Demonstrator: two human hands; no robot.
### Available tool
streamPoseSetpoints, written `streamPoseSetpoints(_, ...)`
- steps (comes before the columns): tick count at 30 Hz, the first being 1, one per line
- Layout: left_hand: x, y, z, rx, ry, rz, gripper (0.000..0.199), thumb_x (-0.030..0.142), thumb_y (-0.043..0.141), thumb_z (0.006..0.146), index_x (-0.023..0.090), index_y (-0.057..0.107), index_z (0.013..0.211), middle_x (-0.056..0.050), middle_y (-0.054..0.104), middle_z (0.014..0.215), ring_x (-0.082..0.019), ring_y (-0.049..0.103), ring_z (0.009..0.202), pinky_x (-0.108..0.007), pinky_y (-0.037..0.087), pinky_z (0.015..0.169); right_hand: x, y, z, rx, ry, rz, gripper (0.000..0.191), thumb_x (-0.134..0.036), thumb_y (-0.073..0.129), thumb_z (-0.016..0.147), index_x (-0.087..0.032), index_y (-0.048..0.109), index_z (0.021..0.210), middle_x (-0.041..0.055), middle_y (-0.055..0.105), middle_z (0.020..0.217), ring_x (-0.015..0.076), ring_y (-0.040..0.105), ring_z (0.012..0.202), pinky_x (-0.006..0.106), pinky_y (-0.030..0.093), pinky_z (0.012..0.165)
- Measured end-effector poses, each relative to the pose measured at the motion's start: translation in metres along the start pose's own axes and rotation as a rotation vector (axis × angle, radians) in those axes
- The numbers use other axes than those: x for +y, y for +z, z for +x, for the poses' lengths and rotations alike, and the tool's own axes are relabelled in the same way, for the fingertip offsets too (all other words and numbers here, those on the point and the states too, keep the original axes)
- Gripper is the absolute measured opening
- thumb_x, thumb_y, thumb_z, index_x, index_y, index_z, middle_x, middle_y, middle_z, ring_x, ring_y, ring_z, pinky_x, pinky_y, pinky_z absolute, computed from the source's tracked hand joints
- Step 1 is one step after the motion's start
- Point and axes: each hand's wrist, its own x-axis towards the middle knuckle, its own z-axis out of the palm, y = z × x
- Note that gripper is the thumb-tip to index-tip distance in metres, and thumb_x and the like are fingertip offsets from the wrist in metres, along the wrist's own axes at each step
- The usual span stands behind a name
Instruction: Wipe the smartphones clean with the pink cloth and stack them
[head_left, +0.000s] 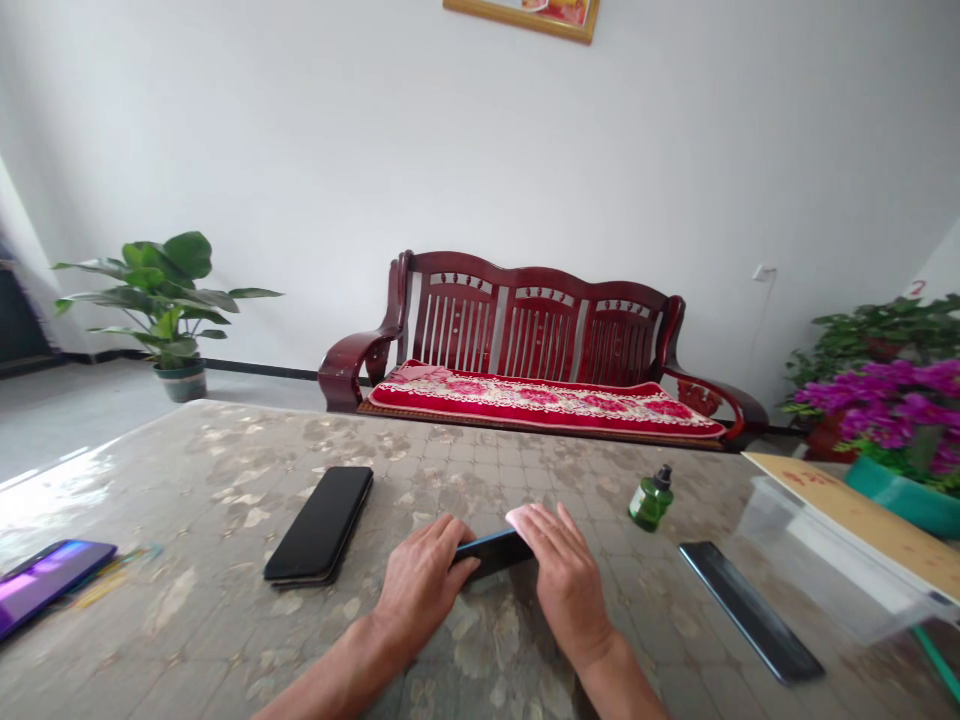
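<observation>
A dark smartphone with a blue edge [495,553] is held tilted just above the table, in the middle of the view. My left hand [424,570] grips its left end, thumb along the near face and fingers behind. At the phone's right end, my right hand [566,575] presses a pale pink cloth [517,517] against the upper edge. Most of that cloth is hidden under the fingers. To the left lies a black phone [322,525], seemingly in a folding case. A small green bottle with a black cap [651,500] stands to the right of my right hand.
The table [225,640] has a patterned, shiny cover. Another dark phone [750,610] lies beside a clear plastic box [795,550] at right, near purple flowers [892,405]. A purple phone [52,585] lies far left. Beyond are a wooden bench [540,330] and a potted plant [172,300].
</observation>
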Motion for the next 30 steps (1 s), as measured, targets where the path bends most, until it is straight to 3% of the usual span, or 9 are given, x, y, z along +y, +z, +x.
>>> streamPoseSetpoints(4,0.001,-0.003,0.002,-0.021,-0.018,0.006,0.008,0.02,0.063,0.086,0.024,0.056,0.089,0.003,0.064,0.088,-0.017,0.061,0.085,-0.026,0.038,0.073,0.022,0.002,-0.008,0.023,0.263,0.134,0.05,-0.007,0.033,0.091,-0.028,0.065,0.122,0.0026,0.07,0.118,0.0185,0.063,0.113,0.044,0.043,0.108)
streamPoseSetpoints(9,0.002,-0.002,0.002,-0.033,-0.028,0.005,0.008,0.02,0.062,0.086,0.024,0.056,0.089,0.003,0.063,0.088,-0.017,0.061,0.085,-0.025,0.037,0.073,0.025,0.014,-0.015,0.09,0.701,0.434,0.038,-0.024,0.043,0.089,-0.021,0.07,0.115,0.0082,0.07,0.115,0.0234,0.066,0.108,0.038,0.054,0.095)
streamPoseSetpoints(12,0.002,-0.002,0.001,-0.033,-0.028,-0.003,0.007,0.02,0.061,0.086,0.024,0.056,0.088,0.003,0.063,0.087,-0.016,0.061,0.084,-0.025,0.037,0.073,0.026,0.02,-0.017,0.135,0.805,0.594,0.037,-0.037,0.052,0.088,-0.018,0.072,0.113,0.0104,0.069,0.117,0.0263,0.065,0.111,0.041,0.051,0.098)
streamPoseSetpoints(17,0.003,-0.003,0.001,-0.017,-0.013,-0.015,0.007,0.018,0.058,0.087,0.024,0.055,0.088,0.002,0.063,0.087,-0.016,0.061,0.083,-0.025,0.038,0.072,0.035,0.03,-0.023,0.199,0.735,0.738,0.04,-0.047,0.063,0.085,-0.016,0.073,0.108,0.0122,0.073,0.107,0.0275,0.069,0.1,0.039,0.057,0.086)
streamPoseSetpoints(21,0.003,-0.004,0.0,0.0,-0.002,-0.003,0.007,0.018,0.058,0.086,0.024,0.055,0.087,0.002,0.063,0.086,-0.016,0.062,0.081,-0.025,0.039,0.071,0.038,0.032,-0.022,0.239,0.645,0.719,0.036,-0.045,0.063,0.086,-0.016,0.073,0.105,0.0118,0.075,0.1,0.0268,0.072,0.093,0.036,0.059,0.077)
streamPoseSetpoints(26,0.001,0.0,-0.001,0.055,0.055,0.007,0.008,0.017,0.057,0.087,0.024,0.056,0.089,0.002,0.065,0.084,-0.016,0.062,0.079,-0.026,0.04,0.071,0.025,0.013,-0.002,0.321,0.507,0.542,0.028,-0.032,0.055,0.093,-0.018,0.071,0.11,0.0099,0.073,0.107,0.0213,0.071,0.092,0.029,0.06,0.075)
streamPoseSetpoints(30,0.004,0.002,-0.002,0.123,0.205,0.067,0.004,0.024,0.056,0.092,0.024,0.059,0.092,0.001,0.066,0.081,-0.019,0.062,0.076,-0.029,0.042,0.07,0.003,-0.011,0.014,0.27,0.276,0.385,0.032,-0.018,0.045,0.097,-0.023,0.064,0.121,0.008,0.071,0.107,0.0183,0.068,0.098,0.03,0.058,0.082)
